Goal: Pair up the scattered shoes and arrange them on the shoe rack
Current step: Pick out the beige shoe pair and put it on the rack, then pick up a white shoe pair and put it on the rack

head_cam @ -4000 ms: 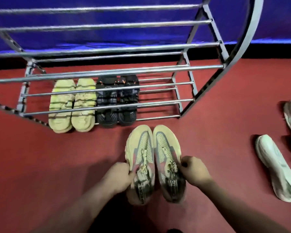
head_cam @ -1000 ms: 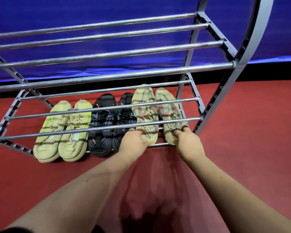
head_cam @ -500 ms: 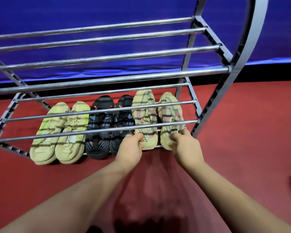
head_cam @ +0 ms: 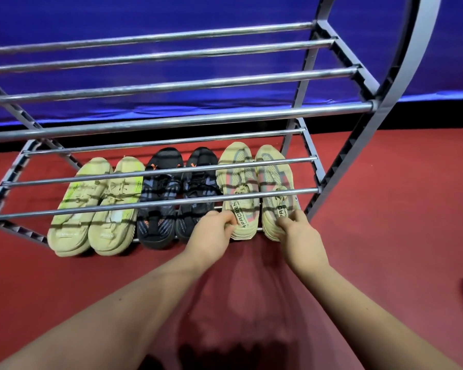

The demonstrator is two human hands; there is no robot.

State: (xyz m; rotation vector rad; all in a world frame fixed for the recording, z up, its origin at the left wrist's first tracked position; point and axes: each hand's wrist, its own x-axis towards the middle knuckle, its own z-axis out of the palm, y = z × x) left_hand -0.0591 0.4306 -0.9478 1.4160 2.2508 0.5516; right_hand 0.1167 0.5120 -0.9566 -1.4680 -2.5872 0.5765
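On the lowest shelf of the metal shoe rack [head_cam: 309,190], at its right end, stands the pair of beige knit sneakers [head_cam: 254,188] with pinkish side stripes, toes toward the wall and heels toward the person. The left hand [head_cam: 211,232] pinches the heel of the left sneaker and the right hand [head_cam: 298,232] pinches the heel of the right one; both hands are closed on the heel area, with the fingers curled on it. These shoes look light, with a soft knit upper that gives way under pressure and a thick, stiffer foam sole, so I judge the heel and the sole edge to be the best places to hold, not the laces. Just beside them to the left is a pair of black sneakers [head_cam: 181,193] with orange marks, and further left a pair of pale yellow-green sneakers [head_cam: 96,206]. The shelf is only thin round bars, so a shoe can tilt between them if pushed carelessly. The upper shelves hold nothing. Below is a red floor [head_cam: 385,209], behind is a blue wall [head_cam: 171,17].
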